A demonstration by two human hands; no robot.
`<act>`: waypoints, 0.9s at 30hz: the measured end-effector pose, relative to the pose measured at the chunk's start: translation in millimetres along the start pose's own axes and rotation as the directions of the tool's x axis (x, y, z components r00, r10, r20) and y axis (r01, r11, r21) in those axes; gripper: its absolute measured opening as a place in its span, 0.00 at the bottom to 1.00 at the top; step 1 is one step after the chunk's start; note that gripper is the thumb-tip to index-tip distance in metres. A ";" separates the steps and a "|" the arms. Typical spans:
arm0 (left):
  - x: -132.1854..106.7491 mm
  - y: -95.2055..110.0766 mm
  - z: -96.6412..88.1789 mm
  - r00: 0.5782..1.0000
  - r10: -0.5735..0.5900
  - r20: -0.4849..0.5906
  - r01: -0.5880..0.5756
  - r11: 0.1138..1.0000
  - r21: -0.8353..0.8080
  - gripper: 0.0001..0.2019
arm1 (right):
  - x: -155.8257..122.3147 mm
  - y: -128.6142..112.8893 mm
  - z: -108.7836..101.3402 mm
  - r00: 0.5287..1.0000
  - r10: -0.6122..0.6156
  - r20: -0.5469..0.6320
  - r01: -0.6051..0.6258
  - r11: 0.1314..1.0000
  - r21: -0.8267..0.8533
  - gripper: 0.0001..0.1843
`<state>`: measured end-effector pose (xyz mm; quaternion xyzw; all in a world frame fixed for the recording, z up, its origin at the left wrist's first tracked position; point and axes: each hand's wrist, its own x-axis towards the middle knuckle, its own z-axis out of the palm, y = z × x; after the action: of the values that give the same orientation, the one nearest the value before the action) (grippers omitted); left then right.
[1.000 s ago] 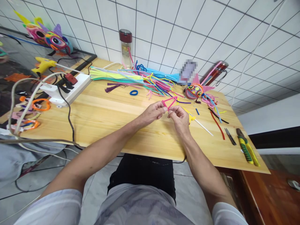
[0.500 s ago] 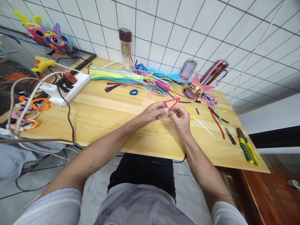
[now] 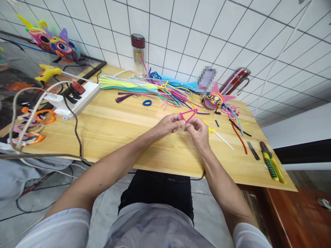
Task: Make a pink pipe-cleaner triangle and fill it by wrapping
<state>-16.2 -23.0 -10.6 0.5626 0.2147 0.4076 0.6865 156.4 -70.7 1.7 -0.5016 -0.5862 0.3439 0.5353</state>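
Both hands meet above the middle of the wooden table (image 3: 116, 127). My left hand (image 3: 168, 124) and my right hand (image 3: 198, 130) pinch the lower corner of a pink pipe cleaner (image 3: 189, 114) bent into a small triangle. Its fingers are closed on it from either side. Behind the hands lies a long bundle of coloured pipe cleaners (image 3: 144, 86). A small colourful pipe-cleaner fish (image 3: 214, 101) sits just right of the bundle.
A white power strip (image 3: 74, 98) with black cables lies at the table's left end, beside a yellow glue gun (image 3: 49, 72). A red-capped bottle (image 3: 139, 53) stands by the tiled wall. Pliers (image 3: 271, 165), small clippers (image 3: 253, 151) and a red pipe cleaner (image 3: 240, 137) lie at the right.
The hands barely shift. The pink triangle has turned slightly between the fingertips and sits a little higher than a second ago.
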 end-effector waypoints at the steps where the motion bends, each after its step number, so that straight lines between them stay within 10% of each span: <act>1: 0.1 -1.1 -0.3 1.000 0.003 0.001 -0.003 1.000 0.015 0.24 | 0.2 -0.6 -0.4 1.000 0.010 0.000 -0.010 1.000 0.004 0.13; 9: 0.8 3.3 -4.5 0.983 0.046 -0.176 -0.033 0.996 0.078 0.25 | 1.7 0.5 -1.7 0.999 0.045 -0.004 -0.046 0.999 -0.019 0.14; 27: 2.6 0.2 -7.0 0.994 -0.030 -0.104 0.030 1.000 -0.004 0.28 | -3.1 -1.2 0.4 1.000 -0.030 -0.007 0.029 0.996 -0.086 0.11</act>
<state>-20.0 -16.8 -12.0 0.5366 0.2582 0.4260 0.6811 155.5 -73.9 1.9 -0.5168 -0.6056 0.3084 0.5206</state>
